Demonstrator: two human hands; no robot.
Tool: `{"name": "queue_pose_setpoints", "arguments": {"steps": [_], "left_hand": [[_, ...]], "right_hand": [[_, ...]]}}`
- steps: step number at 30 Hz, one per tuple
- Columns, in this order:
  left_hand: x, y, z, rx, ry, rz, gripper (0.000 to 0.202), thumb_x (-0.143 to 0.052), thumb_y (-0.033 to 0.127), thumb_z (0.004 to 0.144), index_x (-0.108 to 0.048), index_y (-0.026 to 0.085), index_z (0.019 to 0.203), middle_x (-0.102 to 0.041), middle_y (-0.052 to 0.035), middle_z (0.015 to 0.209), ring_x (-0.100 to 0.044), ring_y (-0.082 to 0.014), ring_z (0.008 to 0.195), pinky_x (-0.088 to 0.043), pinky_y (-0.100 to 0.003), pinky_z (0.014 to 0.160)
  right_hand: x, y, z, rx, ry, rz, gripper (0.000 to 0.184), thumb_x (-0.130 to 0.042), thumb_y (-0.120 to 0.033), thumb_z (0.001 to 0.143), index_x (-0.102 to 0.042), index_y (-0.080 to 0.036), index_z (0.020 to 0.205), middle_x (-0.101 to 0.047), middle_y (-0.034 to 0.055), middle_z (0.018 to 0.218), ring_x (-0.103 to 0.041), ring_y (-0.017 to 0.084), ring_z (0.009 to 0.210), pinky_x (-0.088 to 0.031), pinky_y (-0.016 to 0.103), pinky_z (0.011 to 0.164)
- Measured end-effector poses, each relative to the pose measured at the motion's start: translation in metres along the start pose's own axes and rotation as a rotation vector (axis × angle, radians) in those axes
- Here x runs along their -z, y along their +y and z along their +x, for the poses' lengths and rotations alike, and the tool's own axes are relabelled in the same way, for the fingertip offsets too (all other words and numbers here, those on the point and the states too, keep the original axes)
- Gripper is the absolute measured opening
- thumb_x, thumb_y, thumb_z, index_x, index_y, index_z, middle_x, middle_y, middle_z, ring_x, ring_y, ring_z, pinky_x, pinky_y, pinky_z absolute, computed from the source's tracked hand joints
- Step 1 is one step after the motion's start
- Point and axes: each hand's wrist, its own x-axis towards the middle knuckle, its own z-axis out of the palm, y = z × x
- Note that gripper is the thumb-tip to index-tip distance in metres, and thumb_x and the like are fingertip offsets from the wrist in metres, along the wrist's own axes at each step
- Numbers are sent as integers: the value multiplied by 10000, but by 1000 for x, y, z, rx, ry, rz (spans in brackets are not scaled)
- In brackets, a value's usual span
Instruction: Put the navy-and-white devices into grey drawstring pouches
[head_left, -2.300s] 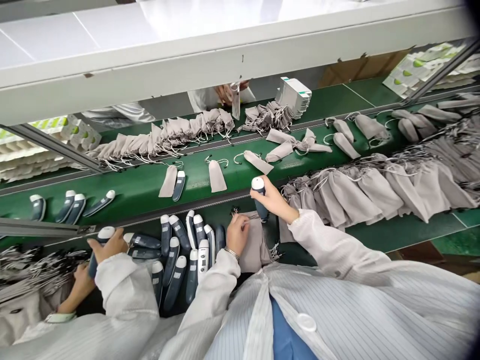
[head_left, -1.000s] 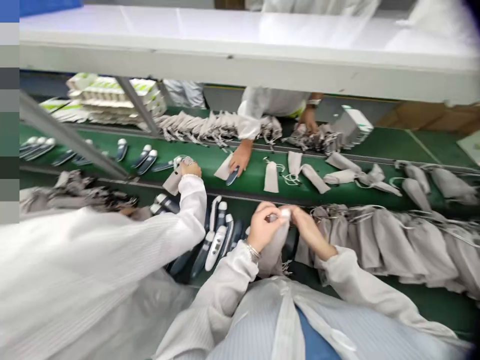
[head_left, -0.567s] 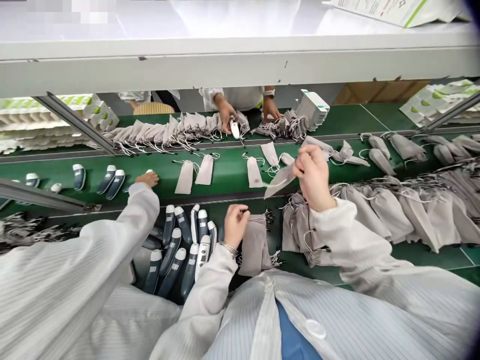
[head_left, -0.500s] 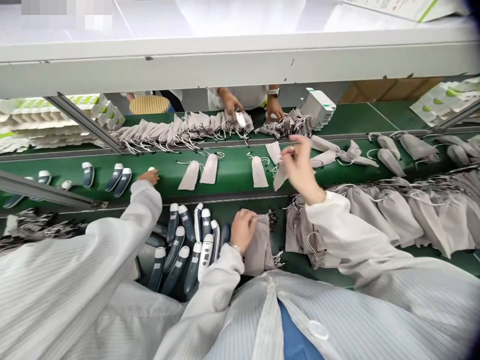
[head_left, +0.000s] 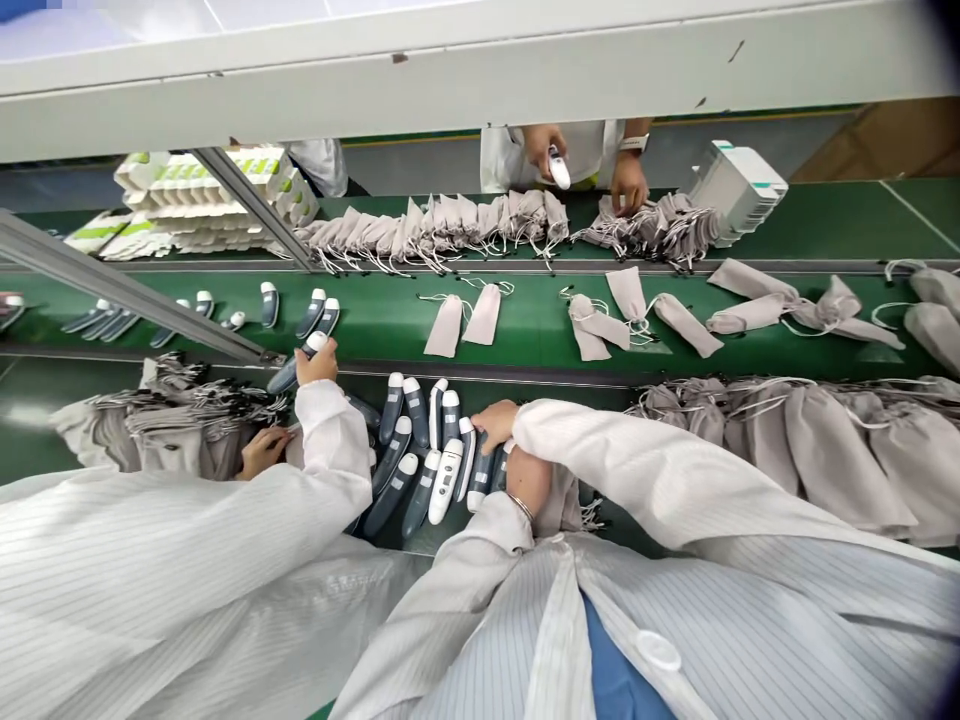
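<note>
My right hand [head_left: 496, 422] crosses over my left wrist area, its fingers closed around the upper end of a dark-blue handheld thermometer [head_left: 481, 482] at the right edge of a pile. Just below it, my left hand [head_left: 529, 476] rests on a stack of grey drawstring pouches [head_left: 559, 505]; its fingers are hidden. The pile of thermometers [head_left: 392, 452] lies left of my hands, mostly dark blue with white caps. One among them, a thermometer [head_left: 446, 482], shows its white face with a small display.
A co-worker's hand [head_left: 318, 362] at left holds a thermometer [head_left: 283, 376]. Across the belt, another person's hand [head_left: 546, 148] holds one too. Loose pouches [head_left: 482, 314] lie on the green belt [head_left: 525, 330]. Filled-looking pouches [head_left: 814, 450] line the right. A metal strut [head_left: 135, 290] slants at left.
My right hand has moved from above the belt pouches down and left to the thermometer pile. The co-worker's hand has drawn back from the belt with a thermometer. The view has shifted.
</note>
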Motion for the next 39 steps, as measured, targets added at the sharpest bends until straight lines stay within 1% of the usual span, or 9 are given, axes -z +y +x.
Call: {"name": "queue_pose_setpoints", "arguments": {"steps": [5, 9, 13, 19, 25, 28, 30, 35, 39], "left_hand": [[2, -1, -1, -49, -197, 176, 64, -677, 251, 852, -656, 191, 845, -598, -36, 905, -589, -228, 937, -488, -347, 837], [4, 1, 8, -82, -315, 270, 207, -699, 130, 790, -548, 202, 669, -512, -18, 799, -528, -190, 808, -445, -309, 748], [6, 3, 19, -124, -417, 342, 222, -697, 96, 774, -530, 197, 669, -512, -23, 808, -489, -178, 787, -414, -310, 744], [15, 17, 31, -214, -560, 397, 238, -594, 156, 868, -524, 189, 643, -545, -33, 776, -488, -188, 815, -383, -351, 813], [37, 42, 47, -295, -702, 322, 110, -627, 187, 836, -617, 230, 735, -648, -17, 782, -554, -208, 891, -349, -368, 903], [46, 59, 53, -259, -688, 266, 124, -603, 274, 873, -618, 232, 757, -639, 0, 759, -545, -172, 764, -368, -329, 819], [49, 70, 55, -225, -662, 213, 155, -593, 311, 884, -602, 223, 757, -623, 1, 753, -525, -156, 705, -381, -304, 751], [40, 92, 56, -156, -537, 34, 180, -658, 339, 845, -602, 213, 728, -554, -5, 752, -503, -152, 696, -393, -273, 662], [23, 103, 60, -136, -310, -88, 142, -709, 314, 809, -641, 209, 743, -547, -9, 808, -525, -157, 786, -426, -274, 737]], "right_hand": [[23, 51, -14, 33, 127, 31, 394, -619, -466, 872, -576, -199, 1159, -692, 20, 1036, -627, 159, 835, -398, 231, 658], [41, 83, -30, -20, 269, -36, 384, -667, -327, 834, -561, -128, 1145, -634, 144, 1142, -578, 269, 1035, -402, 304, 799], [27, 79, -35, 113, 269, -54, 490, -818, -190, 673, -573, -174, 1097, -613, 112, 1197, -491, 285, 1212, -351, 331, 970], [11, 72, -39, 9, 416, 155, 350, -707, -164, 813, -513, -148, 1104, -623, 133, 1154, -595, 262, 1072, -423, 346, 915], [32, 80, -92, -136, 759, 551, 313, -185, -331, 1052, -329, -148, 1261, -614, 148, 1139, -655, 208, 920, -517, 335, 776], [30, 70, -134, 107, 920, 1040, 293, -367, -295, 1003, -286, -233, 1278, -575, 96, 1216, -664, 171, 975, -546, 324, 839], [22, 62, -160, 261, 973, 1332, 538, -581, -281, 901, -246, -297, 1322, -574, 51, 1185, -674, 176, 962, -560, 355, 856], [5, 46, -193, 248, 1060, 1455, 992, -701, -248, 803, -26, -414, 1511, -597, 20, 1096, -669, 173, 854, -563, 359, 793], [-5, 37, -188, 220, 1064, 1311, 563, -634, -331, 860, -419, -292, 1379, -608, 43, 1141, -612, 189, 1021, -505, 336, 885]]}}
